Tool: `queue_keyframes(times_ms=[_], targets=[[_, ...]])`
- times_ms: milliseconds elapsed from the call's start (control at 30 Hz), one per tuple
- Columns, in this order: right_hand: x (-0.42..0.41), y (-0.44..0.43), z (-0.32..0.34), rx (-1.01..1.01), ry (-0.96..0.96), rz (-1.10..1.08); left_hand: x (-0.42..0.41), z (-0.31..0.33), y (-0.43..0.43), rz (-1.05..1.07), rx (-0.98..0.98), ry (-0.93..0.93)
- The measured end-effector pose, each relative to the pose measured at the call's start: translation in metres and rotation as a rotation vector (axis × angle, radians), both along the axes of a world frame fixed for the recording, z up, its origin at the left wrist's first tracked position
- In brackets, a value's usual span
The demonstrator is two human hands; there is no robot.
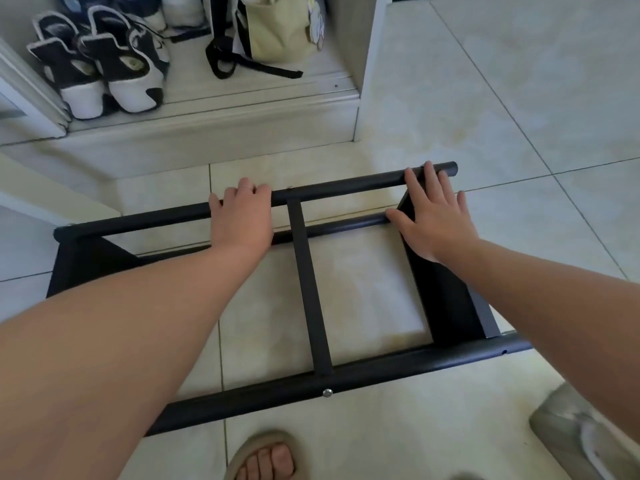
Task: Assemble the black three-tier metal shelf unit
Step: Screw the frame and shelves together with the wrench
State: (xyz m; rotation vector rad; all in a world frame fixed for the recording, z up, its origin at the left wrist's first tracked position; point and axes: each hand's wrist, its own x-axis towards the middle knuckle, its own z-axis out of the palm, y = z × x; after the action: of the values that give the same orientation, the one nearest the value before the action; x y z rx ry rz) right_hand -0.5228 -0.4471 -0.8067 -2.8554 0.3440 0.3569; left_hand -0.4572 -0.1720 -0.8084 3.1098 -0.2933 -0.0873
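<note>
The black metal shelf unit [311, 289] lies on its side on the tiled floor. Its upper far tube [346, 187] runs left to right, and a flat crossbar [308, 282] joins it to the near tube [381, 365]. My left hand [242, 220] is curled over the far tube left of the crossbar. My right hand [433, 220] rests with spread fingers on the far tube's right end and on the black shelf panel [446, 296] below it. A silver screw head [327, 393] sits in the near tube. Another black panel [86, 265] shows at the left end.
A low white cabinet [242, 116] stands behind the frame, with black and white shoes [104, 64] and a pale yellow bag [277, 29] in it. My sandalled foot [266, 459] is at the bottom edge. A grey object [581, 434] lies at the bottom right.
</note>
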Motion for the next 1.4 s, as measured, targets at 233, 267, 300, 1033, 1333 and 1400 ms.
queue_keyframes(times_ms=[233,267,300,1033,1333,1400], targets=[[-0.042,-0.019,0.043,0.026,0.043,0.033,-0.031,0.037,-0.018,0.026,-0.130,-0.040],[-0.055,-0.025,0.053,0.018,0.048,0.035,-0.041,0.046,-0.025,-0.016,-0.164,-0.060],[-0.069,-0.031,0.063,0.010,0.054,0.036,-0.051,0.057,-0.033,-0.076,-0.187,-0.071],[-0.352,-0.178,0.045,0.056,0.425,-0.269,-0.275,0.038,-0.261,-0.514,-0.238,0.929],[-0.330,-0.185,-0.051,0.150,0.438,-0.143,-0.275,-0.016,-0.297,-0.443,-0.338,0.924],[-0.323,-0.183,-0.061,0.141,0.389,-0.114,-0.278,-0.021,-0.299,-0.422,-0.384,0.938]])
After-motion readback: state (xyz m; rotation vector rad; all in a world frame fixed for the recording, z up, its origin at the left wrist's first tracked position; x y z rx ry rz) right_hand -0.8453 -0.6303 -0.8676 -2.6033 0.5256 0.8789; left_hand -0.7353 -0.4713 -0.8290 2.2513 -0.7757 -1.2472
